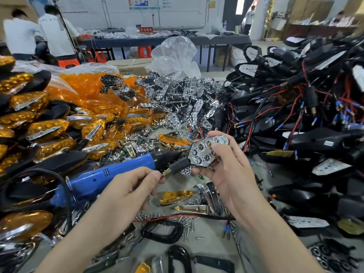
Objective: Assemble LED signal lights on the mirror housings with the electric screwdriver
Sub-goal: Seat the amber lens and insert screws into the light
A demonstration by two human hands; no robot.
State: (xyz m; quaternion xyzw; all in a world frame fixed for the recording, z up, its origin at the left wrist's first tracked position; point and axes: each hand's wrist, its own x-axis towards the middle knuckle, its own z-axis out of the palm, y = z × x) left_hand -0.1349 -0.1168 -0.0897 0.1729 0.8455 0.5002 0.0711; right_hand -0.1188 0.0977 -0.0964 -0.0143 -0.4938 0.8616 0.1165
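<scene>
A: Hands?
B: Right hand (230, 168) is gripping the chrome LED light (204, 152); left hand (130, 186) is pinching its threaded stem (167, 173), blue electric screwdriver (110, 174) lying behind.
A: Writing?
B: Red sign (146, 29), blurry, possibly showing "不合格区".

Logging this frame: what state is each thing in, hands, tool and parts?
left hand: pinching the end of the threaded stem
right hand: gripping the LED reflector unit
LED reflector unit: held above the table, LEDs facing the camera
electric screwdriver: lying among the parts, apparently not gripped
screws: scattered loose on the table
plastic bag: crumpled, standing up
</scene>
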